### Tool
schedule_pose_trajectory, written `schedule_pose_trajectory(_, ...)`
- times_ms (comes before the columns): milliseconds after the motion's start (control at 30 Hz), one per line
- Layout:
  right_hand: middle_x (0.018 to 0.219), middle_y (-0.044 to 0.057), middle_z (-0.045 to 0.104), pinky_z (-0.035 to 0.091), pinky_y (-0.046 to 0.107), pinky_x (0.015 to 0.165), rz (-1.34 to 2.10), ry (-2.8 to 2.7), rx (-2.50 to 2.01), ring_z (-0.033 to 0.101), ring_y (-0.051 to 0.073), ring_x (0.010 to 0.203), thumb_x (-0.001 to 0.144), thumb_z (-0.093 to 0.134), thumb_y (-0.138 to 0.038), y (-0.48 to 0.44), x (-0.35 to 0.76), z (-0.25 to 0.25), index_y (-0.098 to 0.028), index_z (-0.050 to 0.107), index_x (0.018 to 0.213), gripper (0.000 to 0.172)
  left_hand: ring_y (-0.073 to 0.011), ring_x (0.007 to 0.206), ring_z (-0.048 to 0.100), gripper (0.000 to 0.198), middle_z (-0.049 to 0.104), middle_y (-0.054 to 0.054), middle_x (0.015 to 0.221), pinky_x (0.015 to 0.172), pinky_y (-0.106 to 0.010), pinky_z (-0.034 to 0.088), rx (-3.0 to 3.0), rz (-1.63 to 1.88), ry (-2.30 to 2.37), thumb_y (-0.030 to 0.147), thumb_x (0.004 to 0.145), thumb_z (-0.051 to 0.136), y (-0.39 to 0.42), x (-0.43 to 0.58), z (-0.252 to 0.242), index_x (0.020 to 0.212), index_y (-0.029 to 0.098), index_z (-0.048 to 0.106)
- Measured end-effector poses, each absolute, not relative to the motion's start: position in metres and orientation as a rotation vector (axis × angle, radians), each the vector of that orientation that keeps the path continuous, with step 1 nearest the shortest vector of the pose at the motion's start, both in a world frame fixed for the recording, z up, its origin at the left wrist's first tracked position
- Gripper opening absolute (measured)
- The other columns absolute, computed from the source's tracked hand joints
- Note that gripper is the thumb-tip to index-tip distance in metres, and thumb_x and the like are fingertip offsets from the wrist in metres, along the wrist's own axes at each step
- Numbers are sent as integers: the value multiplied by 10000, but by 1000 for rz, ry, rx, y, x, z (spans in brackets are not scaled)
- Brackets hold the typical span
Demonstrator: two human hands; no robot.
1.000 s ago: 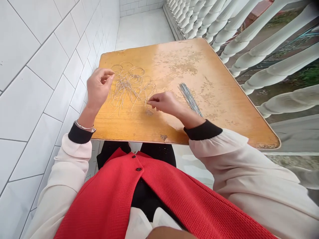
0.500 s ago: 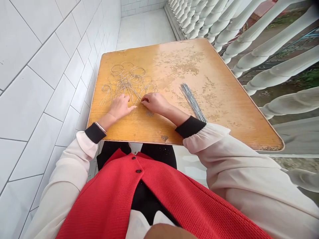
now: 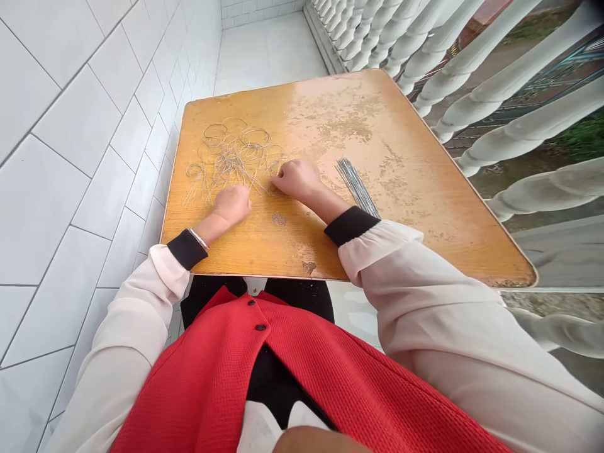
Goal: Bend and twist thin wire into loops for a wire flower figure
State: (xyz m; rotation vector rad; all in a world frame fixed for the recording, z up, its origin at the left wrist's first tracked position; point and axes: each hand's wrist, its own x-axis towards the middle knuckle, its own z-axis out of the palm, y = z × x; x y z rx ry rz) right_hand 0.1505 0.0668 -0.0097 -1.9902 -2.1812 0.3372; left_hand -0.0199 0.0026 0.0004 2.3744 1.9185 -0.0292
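A pile of thin silver wires bent into loops (image 3: 233, 151) lies on the left part of a worn wooden table (image 3: 401, 126). My left hand (image 3: 232, 203) rests at the near edge of that pile, fingers curled in. My right hand (image 3: 296, 178) sits at the pile's right edge, fingers closed on the wire ends there. What each hand pinches is too fine to make out. A bundle of straight silver wires (image 3: 355, 184) lies just right of my right wrist.
A white tiled wall (image 3: 85, 126) runs close along the table's left side. White balusters (image 3: 472, 69) line the right side. A white tiled floor (image 3: 268, 50) stretches beyond the table's far edge.
My left hand dropped from above the pile's left side to its near edge and curled shut. My right hand slid left and forward to the pile's right edge.
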Motion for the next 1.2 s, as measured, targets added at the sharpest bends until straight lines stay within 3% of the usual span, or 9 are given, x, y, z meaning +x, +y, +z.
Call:
schedule_pose_trajectory(167,972,228,746,501,425,780,356,-2117,-1964,695,361,936,851,591,-130,75,163,-15,-107,754,927,181,-307,1058,722,317,762,-198,1102,877,-376,540,2335,3,1990,176,926,487,19,-29,1,1063,80,756)
schedule_pose_trajectory(333,845,163,732,482,393,745,356,-2044,-1862,678,315,860,834,618,-146,80,169,-27,-163,712,759,121,-283,1064,706,302,742,-197,1149,893,-370,519,2284,149,2037,153,956,466,54,-30,-4,1098,90,726)
schedule_pose_trajectory(500,802,130,725,481,375,720,378,-1959,-1720,643,276,806,822,636,-179,88,174,-40,-196,686,730,107,-277,1031,681,229,726,-181,1120,888,-379,491,2248,262,2040,215,983,511,64,-27,-6,1066,108,696)
schedule_pose_trajectory(667,728,86,679,474,364,719,464,-1845,-1678,618,227,726,831,648,-171,85,183,-28,-197,636,694,140,-206,862,653,108,712,-93,917,811,-335,471,2227,611,1983,189,950,570,36,-50,4,885,158,650)
schedule_pose_trajectory(800,626,36,615,455,331,662,665,-1823,-1617,599,191,642,846,640,-160,61,171,-12,-181,642,704,143,-128,677,587,188,627,-4,705,703,-280,450,1930,1020,1857,112,899,592,23,-75,8,733,192,555)
schedule_pose_trajectory(967,730,62,693,437,310,664,691,-2183,-1431,601,180,667,823,623,-129,21,140,-15,-160,692,740,112,-65,530,499,180,590,30,675,535,-214,399,1425,1387,1612,142,933,555,26,-91,-6,767,205,529)
schedule_pose_trajectory(1067,842,101,744,441,325,697,555,-2310,-1349,628,208,738,857,578,-149,11,132,-26,-152,730,817,158,-67,588,545,131,618,24,733,570,-200,442,1381,1585,1623,155,941,547,31,-101,-16,822,211,540)
schedule_pose_trajectory(1200,868,107,756,441,322,688,562,-2295,-1316,631,212,740,888,570,-211,14,135,-36,-148,744,864,187,-118,794,658,67,686,-10,875,744,-247,527,1532,1642,1732,154,918,561,36,-119,-27,892,213,576)
